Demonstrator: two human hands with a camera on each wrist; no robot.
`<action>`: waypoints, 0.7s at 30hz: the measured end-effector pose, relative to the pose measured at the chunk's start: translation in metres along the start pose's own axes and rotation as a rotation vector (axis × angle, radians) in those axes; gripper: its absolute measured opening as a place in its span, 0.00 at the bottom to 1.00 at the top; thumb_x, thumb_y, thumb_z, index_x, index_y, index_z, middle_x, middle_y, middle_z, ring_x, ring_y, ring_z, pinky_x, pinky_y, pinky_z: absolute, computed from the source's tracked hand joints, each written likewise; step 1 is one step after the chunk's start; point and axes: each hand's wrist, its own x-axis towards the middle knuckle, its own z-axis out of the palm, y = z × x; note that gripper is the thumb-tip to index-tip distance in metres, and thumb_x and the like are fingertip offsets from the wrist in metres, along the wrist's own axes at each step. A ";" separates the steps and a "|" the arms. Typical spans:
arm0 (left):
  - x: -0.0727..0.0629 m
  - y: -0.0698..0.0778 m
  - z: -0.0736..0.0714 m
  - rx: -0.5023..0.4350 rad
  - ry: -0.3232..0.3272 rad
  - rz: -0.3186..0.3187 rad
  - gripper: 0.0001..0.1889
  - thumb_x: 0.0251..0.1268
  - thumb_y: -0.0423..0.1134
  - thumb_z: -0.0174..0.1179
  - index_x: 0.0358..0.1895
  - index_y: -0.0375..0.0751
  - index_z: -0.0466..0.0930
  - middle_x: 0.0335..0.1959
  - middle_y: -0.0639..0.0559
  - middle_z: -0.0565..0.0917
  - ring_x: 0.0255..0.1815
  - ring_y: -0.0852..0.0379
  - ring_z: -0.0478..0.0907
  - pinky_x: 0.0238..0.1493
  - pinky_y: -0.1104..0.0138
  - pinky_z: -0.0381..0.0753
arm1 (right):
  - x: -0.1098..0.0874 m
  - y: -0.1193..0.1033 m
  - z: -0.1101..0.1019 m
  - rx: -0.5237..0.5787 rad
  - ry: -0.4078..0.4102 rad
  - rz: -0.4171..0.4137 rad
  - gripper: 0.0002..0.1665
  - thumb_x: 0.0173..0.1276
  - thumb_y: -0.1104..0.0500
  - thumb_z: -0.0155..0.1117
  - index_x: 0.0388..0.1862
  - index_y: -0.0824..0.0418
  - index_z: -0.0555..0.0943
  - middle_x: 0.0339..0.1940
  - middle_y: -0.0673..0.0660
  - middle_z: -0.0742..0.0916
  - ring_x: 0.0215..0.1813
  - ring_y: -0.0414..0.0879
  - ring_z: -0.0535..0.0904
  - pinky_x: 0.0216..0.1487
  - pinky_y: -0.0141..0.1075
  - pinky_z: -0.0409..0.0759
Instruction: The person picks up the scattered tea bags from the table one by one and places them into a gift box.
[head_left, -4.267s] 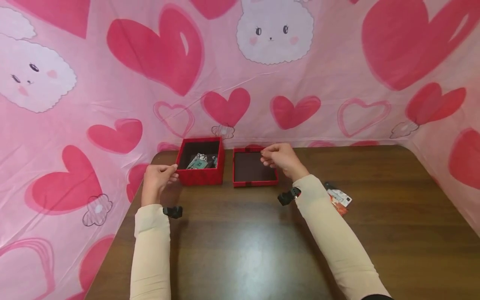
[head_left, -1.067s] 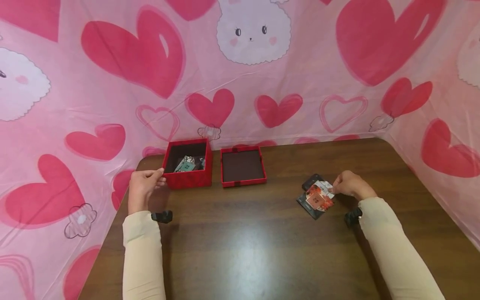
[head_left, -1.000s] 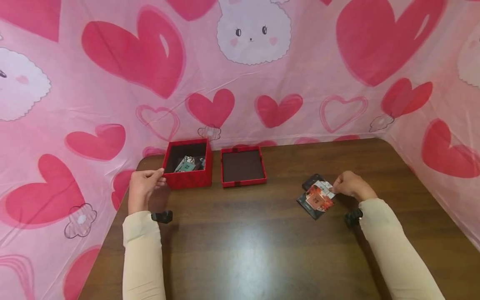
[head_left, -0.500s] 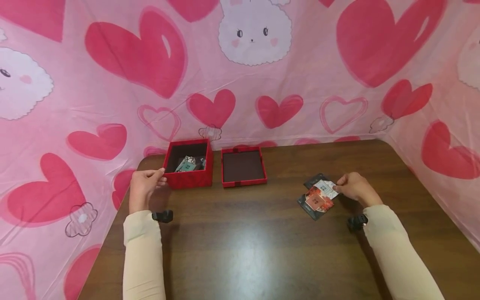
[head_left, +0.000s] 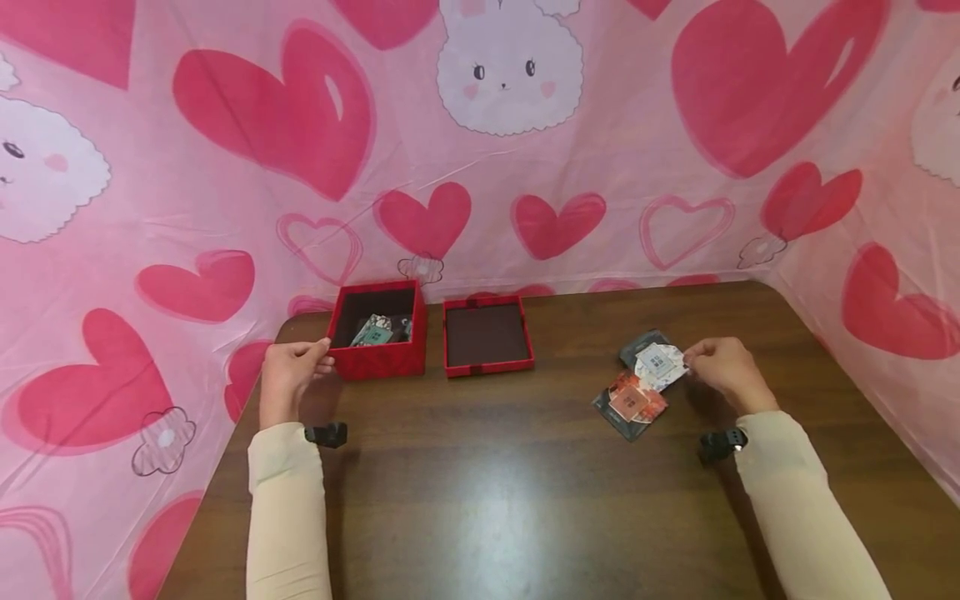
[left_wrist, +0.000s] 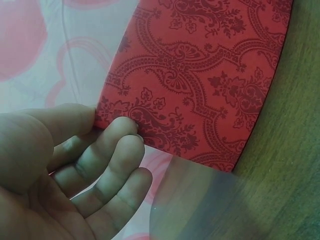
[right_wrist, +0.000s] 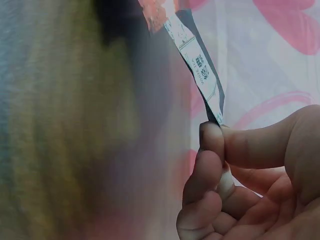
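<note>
My left hand (head_left: pixel 292 379) pinches the near left corner of a red patterned box (head_left: pixel 378 362), between thumb and fingertips in the left wrist view. Inside the uncovered box lie green-and-white packets (head_left: pixel 377 332), partly hidden by its walls. At the right, my right hand (head_left: pixel 727 373) pinches one corner of a white-and-dark tea packet (head_left: pixel 657 361) between thumb and index finger. An orange-and-dark packet (head_left: pixel 630 404) sits just nearer, against or slightly overlapping it. In the right wrist view the tea packet (right_wrist: pixel 200 67) appears almost edge-on, printed with small lettering.
The red box lid (head_left: pixel 487 335) lies inside-up on the brown wooden table (head_left: pixel 480 483), just right of the box. A pink heart-printed cloth (head_left: pixel 487 158) hangs behind the table and along its sides.
My right hand went from the lid to the packets and gripped the white one. That packet has since shifted away from me and right, showing more of itself. My left hand stayed at the box corner.
</note>
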 end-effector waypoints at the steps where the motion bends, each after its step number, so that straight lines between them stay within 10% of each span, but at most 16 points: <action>1: 0.000 0.000 0.000 0.000 0.001 0.002 0.25 0.73 0.48 0.62 0.55 0.24 0.82 0.30 0.43 0.88 0.33 0.48 0.88 0.40 0.67 0.86 | -0.001 -0.001 -0.002 0.013 0.010 -0.003 0.18 0.72 0.62 0.55 0.49 0.76 0.80 0.38 0.65 0.83 0.40 0.57 0.76 0.37 0.42 0.77; 21: 0.002 0.001 0.000 -0.020 -0.004 -0.024 0.26 0.72 0.48 0.63 0.56 0.24 0.81 0.27 0.49 0.88 0.31 0.52 0.88 0.40 0.66 0.86 | 0.001 -0.036 -0.014 0.207 0.057 -0.070 0.20 0.76 0.61 0.55 0.53 0.79 0.78 0.31 0.54 0.84 0.31 0.43 0.78 0.33 0.34 0.81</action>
